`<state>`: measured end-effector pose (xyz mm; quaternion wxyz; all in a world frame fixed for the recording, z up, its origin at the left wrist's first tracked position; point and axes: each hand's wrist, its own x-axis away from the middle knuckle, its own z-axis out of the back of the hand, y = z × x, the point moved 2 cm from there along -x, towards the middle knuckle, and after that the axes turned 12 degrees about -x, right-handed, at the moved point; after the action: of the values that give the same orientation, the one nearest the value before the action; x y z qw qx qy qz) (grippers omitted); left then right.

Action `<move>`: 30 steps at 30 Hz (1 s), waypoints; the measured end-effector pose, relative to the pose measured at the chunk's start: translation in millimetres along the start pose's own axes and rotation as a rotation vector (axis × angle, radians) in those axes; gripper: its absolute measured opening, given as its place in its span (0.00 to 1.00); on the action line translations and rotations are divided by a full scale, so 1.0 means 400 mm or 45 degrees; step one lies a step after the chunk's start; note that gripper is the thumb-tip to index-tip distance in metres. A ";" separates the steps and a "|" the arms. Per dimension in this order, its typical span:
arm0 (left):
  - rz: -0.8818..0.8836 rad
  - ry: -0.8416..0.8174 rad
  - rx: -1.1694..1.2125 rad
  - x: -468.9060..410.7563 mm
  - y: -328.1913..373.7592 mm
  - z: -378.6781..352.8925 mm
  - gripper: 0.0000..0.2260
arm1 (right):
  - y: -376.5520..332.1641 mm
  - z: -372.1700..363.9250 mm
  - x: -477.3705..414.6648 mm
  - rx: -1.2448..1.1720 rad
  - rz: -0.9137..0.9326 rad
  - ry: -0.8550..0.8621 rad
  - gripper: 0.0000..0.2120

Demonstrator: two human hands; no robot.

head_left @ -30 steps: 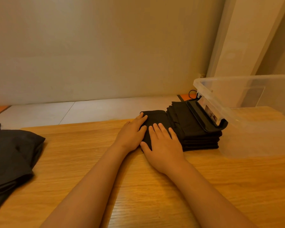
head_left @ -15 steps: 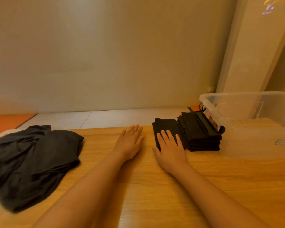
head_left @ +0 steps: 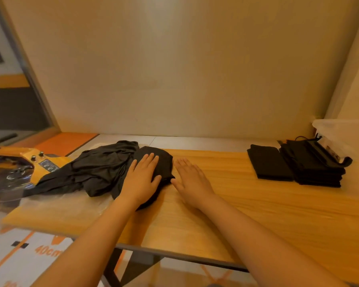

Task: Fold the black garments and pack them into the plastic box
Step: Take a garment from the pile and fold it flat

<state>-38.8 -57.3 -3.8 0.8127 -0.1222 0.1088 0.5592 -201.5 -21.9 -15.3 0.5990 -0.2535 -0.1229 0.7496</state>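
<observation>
Left hand (head_left: 142, 179) shifted onto unfolded pile (head_left: 100, 168), fingers flat; right hand (head_left: 192, 181) off folded garment (head_left: 269, 162), flat, empty, on counter (head_left: 257, 204).

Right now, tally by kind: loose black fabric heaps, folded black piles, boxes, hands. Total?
Loose black heap: 1 (the number of garments in it cannot be told)
Folded black piles: 2, a single folded piece and a folded stack
Plastic box: 1
Hands: 2, left hand resting on the heap, right hand beside it
Total: 6
</observation>
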 end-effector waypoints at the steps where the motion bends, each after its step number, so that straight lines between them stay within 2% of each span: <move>1: 0.029 -0.019 0.015 0.017 -0.030 -0.003 0.29 | -0.020 -0.017 -0.015 -0.036 0.006 -0.017 0.30; 4: 0.064 -0.089 0.116 0.066 -0.098 -0.027 0.32 | -0.065 -0.061 -0.052 -0.060 0.040 -0.092 0.31; 6: 0.047 -0.116 0.185 0.087 -0.123 -0.042 0.30 | -0.085 -0.082 -0.071 0.012 0.063 -0.141 0.28; 8: 0.021 -0.071 0.207 0.096 -0.136 -0.044 0.25 | -0.099 -0.094 -0.078 0.091 0.049 -0.140 0.22; 10: 0.011 0.003 0.220 0.094 -0.138 -0.031 0.16 | -0.101 -0.094 -0.072 0.084 0.013 -0.042 0.17; 13: 0.042 -0.019 0.299 0.083 -0.129 0.006 0.05 | -0.094 -0.070 -0.054 -0.016 -0.033 0.068 0.11; 16: 0.074 -0.097 0.416 0.049 -0.120 0.046 0.08 | -0.083 -0.015 -0.054 -0.258 -0.059 0.077 0.05; 19: 0.108 -0.115 0.625 0.002 -0.097 0.110 0.08 | -0.069 0.065 -0.065 -0.511 -0.019 0.110 0.06; 22: 0.110 -0.103 0.969 -0.045 -0.059 0.185 0.04 | -0.055 0.167 -0.069 -0.650 0.016 0.249 0.08; 25: 0.069 -0.076 1.256 -0.089 -0.006 0.260 0.04 | -0.045 0.273 -0.067 -0.758 0.030 0.368 0.10; 30: 0.013 0.061 1.399 -0.170 0.113 0.396 0.05 | -0.051 0.457 -0.057 -0.787 0.096 0.487 0.13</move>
<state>-98.7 -50.8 164.0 0.7514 0.3080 0.4039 0.4212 -277.3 -17.0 153.8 0.4782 -0.5625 -0.2200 0.6376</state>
